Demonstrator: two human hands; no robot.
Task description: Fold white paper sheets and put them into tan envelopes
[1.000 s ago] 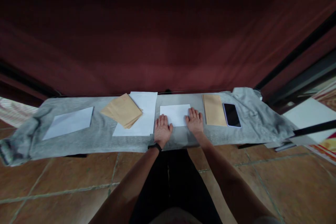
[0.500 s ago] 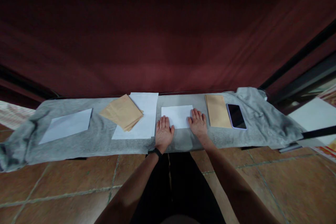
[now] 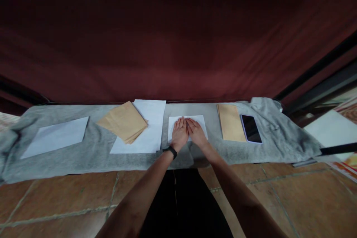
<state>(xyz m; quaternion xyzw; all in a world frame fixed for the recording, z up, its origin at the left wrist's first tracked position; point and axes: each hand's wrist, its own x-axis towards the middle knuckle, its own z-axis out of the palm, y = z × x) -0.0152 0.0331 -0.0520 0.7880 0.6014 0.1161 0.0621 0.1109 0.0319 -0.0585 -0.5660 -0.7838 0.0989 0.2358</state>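
Observation:
A small white sheet of paper point(image 3: 201, 122), perhaps folded, lies flat on a grey cloth point(image 3: 192, 109) in front of me. My left hand point(image 3: 180, 134) rests palm down on its middle, fingers stretched out, with a dark band on the wrist. Beside it, my right hand point(image 3: 196, 131) also lies flat on the paper, its fingertips touching or nearly touching the left hand. Both hands cover much of the sheet, and neither grips anything.
Brown envelopes point(image 3: 125, 121) lie fanned over larger white paper point(image 3: 152, 134) to the left. Farther left is another white sheet point(image 3: 57, 135). On the right are a brown envelope stack point(image 3: 231, 122) and a phone point(image 3: 251, 128). A dark red surface point(image 3: 178, 55) rises behind.
My hands have moved inward from the paper's left and right ends and now lie side by side at its middle. The whole view has shifted slightly.

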